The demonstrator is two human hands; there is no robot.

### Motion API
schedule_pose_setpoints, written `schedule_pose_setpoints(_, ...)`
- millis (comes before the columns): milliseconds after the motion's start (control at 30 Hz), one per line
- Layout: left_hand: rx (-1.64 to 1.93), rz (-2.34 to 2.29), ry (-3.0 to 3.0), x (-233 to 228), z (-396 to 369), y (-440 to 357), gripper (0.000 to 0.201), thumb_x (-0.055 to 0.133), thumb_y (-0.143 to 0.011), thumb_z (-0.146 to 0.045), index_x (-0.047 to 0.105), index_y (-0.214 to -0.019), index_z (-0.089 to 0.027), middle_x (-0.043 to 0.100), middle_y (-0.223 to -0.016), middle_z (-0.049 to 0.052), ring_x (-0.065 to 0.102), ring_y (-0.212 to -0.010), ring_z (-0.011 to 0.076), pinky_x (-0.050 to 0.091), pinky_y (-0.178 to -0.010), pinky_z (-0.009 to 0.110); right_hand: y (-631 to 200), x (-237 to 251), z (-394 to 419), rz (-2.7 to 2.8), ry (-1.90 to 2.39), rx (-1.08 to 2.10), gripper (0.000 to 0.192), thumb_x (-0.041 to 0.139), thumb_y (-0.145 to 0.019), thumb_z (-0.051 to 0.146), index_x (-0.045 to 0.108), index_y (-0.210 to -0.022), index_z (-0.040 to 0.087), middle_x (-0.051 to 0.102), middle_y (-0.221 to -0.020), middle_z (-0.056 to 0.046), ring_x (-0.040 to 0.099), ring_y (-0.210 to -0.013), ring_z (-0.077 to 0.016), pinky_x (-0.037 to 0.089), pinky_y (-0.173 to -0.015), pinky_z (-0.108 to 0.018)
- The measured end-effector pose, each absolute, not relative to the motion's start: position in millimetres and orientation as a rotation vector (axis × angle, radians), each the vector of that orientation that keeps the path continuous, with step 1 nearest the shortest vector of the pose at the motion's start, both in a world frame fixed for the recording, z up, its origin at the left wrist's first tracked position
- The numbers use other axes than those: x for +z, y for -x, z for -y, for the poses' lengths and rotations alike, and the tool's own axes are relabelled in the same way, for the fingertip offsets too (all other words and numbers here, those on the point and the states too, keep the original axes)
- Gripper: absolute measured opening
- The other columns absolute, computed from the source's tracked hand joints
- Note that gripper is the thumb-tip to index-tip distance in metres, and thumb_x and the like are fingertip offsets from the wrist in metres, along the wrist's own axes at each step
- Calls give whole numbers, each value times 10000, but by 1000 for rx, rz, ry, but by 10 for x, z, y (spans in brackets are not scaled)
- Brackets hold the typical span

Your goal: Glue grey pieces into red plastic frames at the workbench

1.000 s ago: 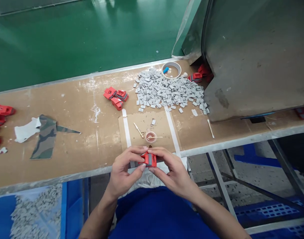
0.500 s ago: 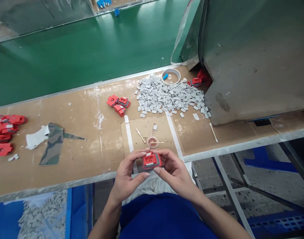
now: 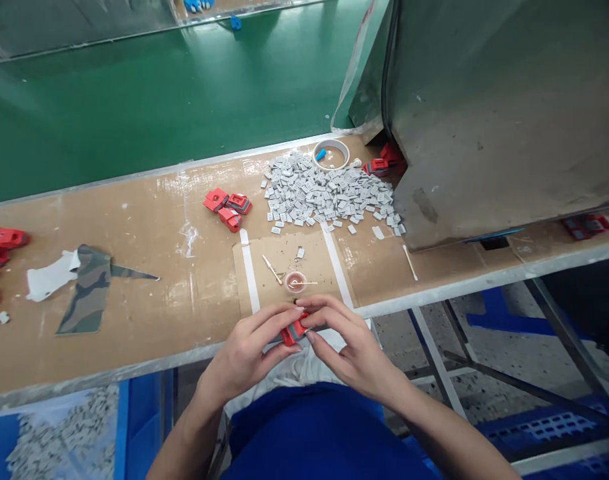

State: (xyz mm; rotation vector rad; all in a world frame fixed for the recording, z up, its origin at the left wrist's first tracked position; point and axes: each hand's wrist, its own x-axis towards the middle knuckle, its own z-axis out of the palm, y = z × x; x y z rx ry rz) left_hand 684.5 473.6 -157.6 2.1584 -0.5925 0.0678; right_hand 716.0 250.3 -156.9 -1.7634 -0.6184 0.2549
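At the far left of the counter (image 3: pixel 134 233) I am seeing red parts (image 3: pixel 2 239) lying beside a camouflage fabric scrap (image 3: pixel 87 290). Moving right, my left hand (image 3: pixel 247 350) is pinching a small red piece (image 3: pixel 293 331) from its left side, and my right hand (image 3: pixel 349 343) is gripping the same piece from the right, just over the counter's near edge. Beyond them a small cup (image 3: pixel 295 281) is sitting, with a heap of grey chips (image 3: pixel 329 193) farther back.

red part (image 3: pixel 293 331) – grey pile (image 3: pixel 329 193) – camouflage scrap (image 3: pixel 87 290)
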Motion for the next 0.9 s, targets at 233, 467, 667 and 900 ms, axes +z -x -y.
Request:
schedule_pose_setpoints(233,-6,609,-2144,-1539,-4579,-6859,374,575,-1053,-312,604,-1410,-202,752,-1297,155,751,-1192,231,638,-990,326,-7084,-1691,-2486,578,1748,183,140,565,-1025,122,625,-951,224,668,-1048,-78,703,-1047,-183,575,-912,-280)
schedule_pose_setpoints(467,14,705,-2353,-1421,-5005,-7512,443,563,-1037,-490,603,-1437,-305,757,-1341,89,743,-1199,272,636,-985,386,-6946,-1849,-1762,209,1857,-9,183,571,-1051,261,618,-877,225,740,-1166,-110,739,-1043,-209,582,-885,-301)
schedule_pose_setpoints(667,418,449,-2875,-1811,-5802,-8509,548,401,-997,-565,756,-1118,-165,694,-1217,216,687,-1098,469,576,-879,599,-7425,-2142,-219,-408,2220,-646,313,568,-952,498,607,-808,222,771,-996,-139,735,-965,-286,576,-883,-437)
schedule_pose_setpoints(900,507,180,-2617,-1794,-5926,-8326,290,561,-891,-598,651,-860,-324,527,-825,24,576,-700,284,389,-528,306,-8512,-2230,714,-698,2367,-821,185,590,-818,364,625,-728,206,723,-892,-157,649,-906,-309,513,-909,-476)
